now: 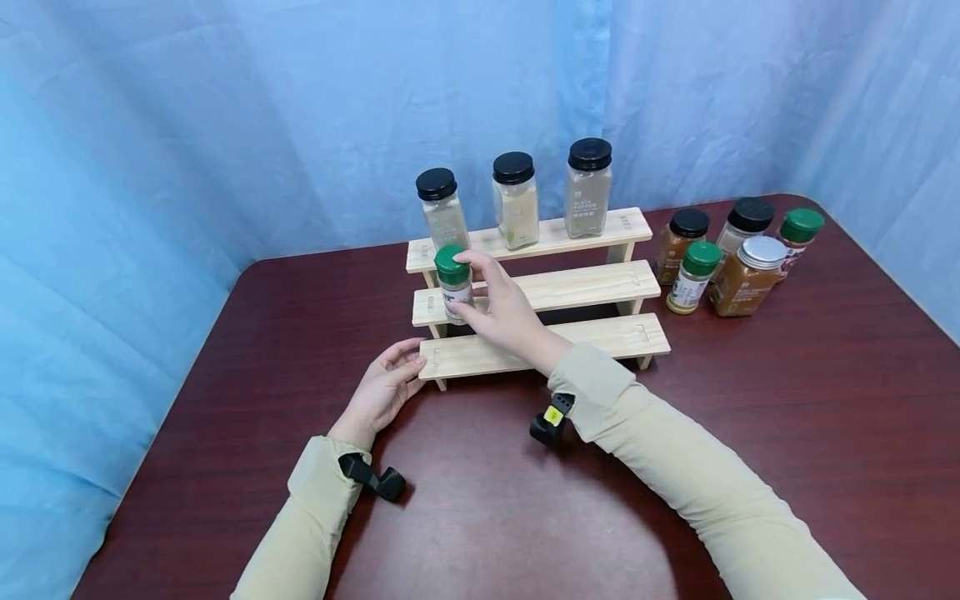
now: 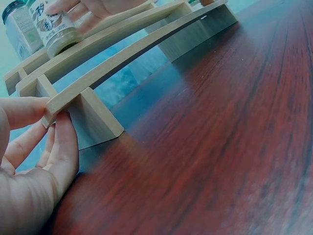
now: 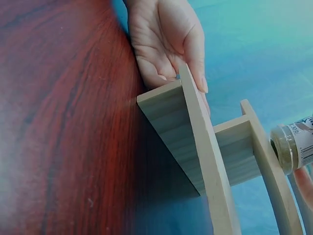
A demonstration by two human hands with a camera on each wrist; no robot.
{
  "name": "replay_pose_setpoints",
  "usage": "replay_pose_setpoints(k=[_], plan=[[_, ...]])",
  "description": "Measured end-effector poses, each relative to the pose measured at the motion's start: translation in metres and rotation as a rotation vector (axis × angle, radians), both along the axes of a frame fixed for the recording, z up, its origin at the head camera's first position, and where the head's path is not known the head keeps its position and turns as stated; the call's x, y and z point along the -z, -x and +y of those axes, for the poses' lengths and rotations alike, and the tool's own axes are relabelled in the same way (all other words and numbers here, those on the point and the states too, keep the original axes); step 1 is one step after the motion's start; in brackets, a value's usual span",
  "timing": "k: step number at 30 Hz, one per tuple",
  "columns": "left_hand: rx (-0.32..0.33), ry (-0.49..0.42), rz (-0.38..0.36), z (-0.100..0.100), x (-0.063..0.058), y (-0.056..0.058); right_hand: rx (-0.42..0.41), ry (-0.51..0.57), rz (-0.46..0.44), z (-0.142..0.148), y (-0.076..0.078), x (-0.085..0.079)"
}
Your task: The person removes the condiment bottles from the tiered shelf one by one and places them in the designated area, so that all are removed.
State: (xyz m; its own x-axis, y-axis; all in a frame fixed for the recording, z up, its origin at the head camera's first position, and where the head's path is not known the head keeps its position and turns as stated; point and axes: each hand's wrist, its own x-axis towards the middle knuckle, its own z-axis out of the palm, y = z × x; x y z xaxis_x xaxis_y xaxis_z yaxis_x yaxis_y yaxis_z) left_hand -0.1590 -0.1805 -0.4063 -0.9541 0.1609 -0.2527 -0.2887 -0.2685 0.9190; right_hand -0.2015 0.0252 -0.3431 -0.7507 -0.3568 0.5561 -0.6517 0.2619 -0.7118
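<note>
My right hand [image 1: 506, 312] grips a small green-capped spice jar [image 1: 456, 296] between thumb and fingers, upright at the left end of the middle step of a three-step wooden rack [image 1: 555, 343]. In the right wrist view the base of the jar [image 3: 286, 147] is right at the step's surface. With thumb and fingers, my left hand [image 1: 384, 387] pinches the left end of the lowest step; the left wrist view shows the thumb on top and fingers beneath. Three black-capped glass jars stand on the top step: a left one [image 1: 447, 218], a middle one [image 1: 519, 212] and a right one [image 1: 588, 196].
Right of the rack, several jars cluster on the dark red table [image 1: 810, 400]: a green-capped jar [image 1: 687, 292], a silver-lidded brown jar [image 1: 744, 287], a black-capped brown jar [image 1: 672, 250] and others behind. A blue curtain [image 1: 315, 125] hangs behind the table.
</note>
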Motion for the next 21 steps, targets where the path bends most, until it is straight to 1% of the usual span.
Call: replay_pose_setpoints(k=[4,9,14,21], plan=[[0.005,-0.002,-0.001,-0.001,0.0,0.0,-0.024,0.015,-0.003,0.008,-0.005,0.0],[0.008,0.019,0.006,-0.001,0.0,0.001,-0.02,0.018,0.006,0.022,-0.011,0.002],[0.0,0.017,0.002,0.0,0.0,0.002,-0.028,0.022,0.018,0.034,-0.018,0.003],[-0.005,0.017,0.0,0.0,0.001,0.001,-0.051,0.01,0.006,0.046,-0.027,0.005]])
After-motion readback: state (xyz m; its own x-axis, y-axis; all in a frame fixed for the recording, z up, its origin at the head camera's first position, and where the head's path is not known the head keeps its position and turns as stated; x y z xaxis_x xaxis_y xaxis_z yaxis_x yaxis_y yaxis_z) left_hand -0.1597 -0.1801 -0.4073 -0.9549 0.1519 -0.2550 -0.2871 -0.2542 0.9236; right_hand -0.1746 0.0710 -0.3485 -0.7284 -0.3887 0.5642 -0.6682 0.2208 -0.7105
